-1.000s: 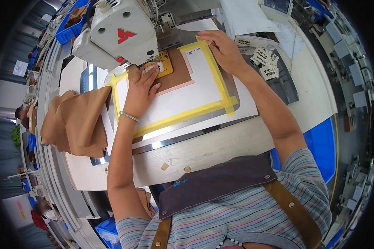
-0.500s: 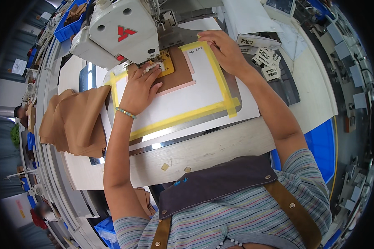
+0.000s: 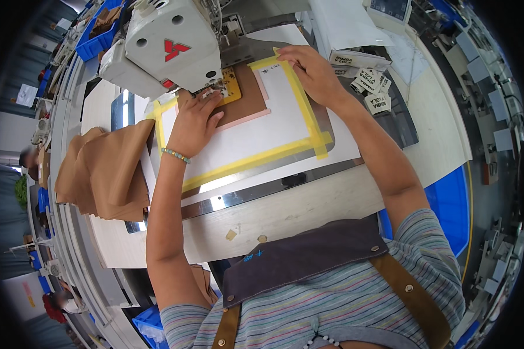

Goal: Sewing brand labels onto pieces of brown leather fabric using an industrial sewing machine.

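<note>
My left hand [image 3: 197,121] lies with spread fingers on a brown piece [image 3: 247,99] and the edge of a yellow plate [image 3: 233,87], just under the head of a white sewing machine [image 3: 169,46]. The brown piece sits inside a pink border [image 3: 244,119] on a white sheet [image 3: 233,142] framed with yellow tape [image 3: 304,104] on a metal template. My right hand [image 3: 313,74] is closed on this template's upper right corner, fingertips curled at the tape. My left fingers partly hide what is beneath the needle area.
Brown pieces [image 3: 102,174] lie stacked at left. Printed labels [image 3: 378,99], papers [image 3: 349,26] and a screen [image 3: 388,8] are at right. Blue bins [image 3: 448,215] sit below the table's right side and at upper left [image 3: 87,43]. Two other people [image 3: 64,299] are along the far left.
The taped template has shifted very slightly up and left since half a second ago, with my left hand still on the brown piece. My right hand remains at the upper right corner.
</note>
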